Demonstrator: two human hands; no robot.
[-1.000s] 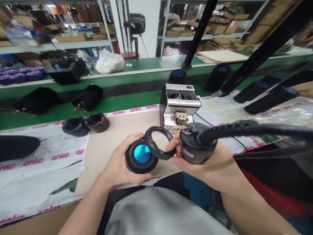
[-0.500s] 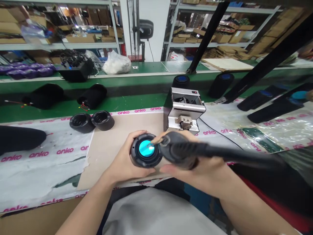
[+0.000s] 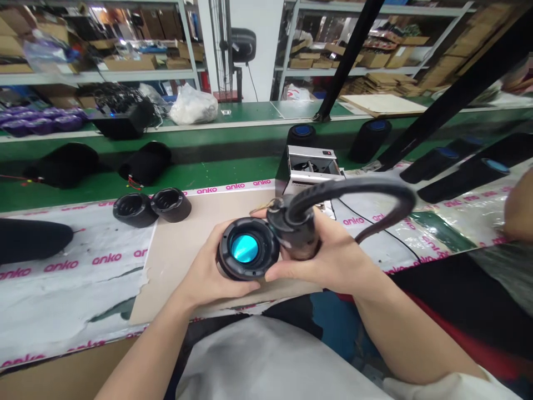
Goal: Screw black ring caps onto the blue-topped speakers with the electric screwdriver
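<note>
The left hand curls around the round black speaker end cap, fingers and thumb wrapped close around its rim, holding it with its glossy cyan centre facing up. The right hand is closed around the corded black tool, whose tip presses against the cap's rim at about 3 o'clock, and the thick black cable arcs away toward 2 o'clock. Both hands are over the beige cardboard sheet, which lies on the white printed plastic sheet. At 10 o'clock, just beyond the cardboard's edge, two black rubber cups stand side by side, their hollows open upward, and at 9 o'clock a black speaker body lies on its side. At 12 o'clock, the open-topped silver machine shows a small wheel-like part inside. At 2 o'clock, black cylinders with blue ends lie near a co-worker's blurred forearm. Farther off on the green bench sits a knotted white plastic bag, its contents hidden, and the metal shelves beyond hold cardboard boxes.
</note>
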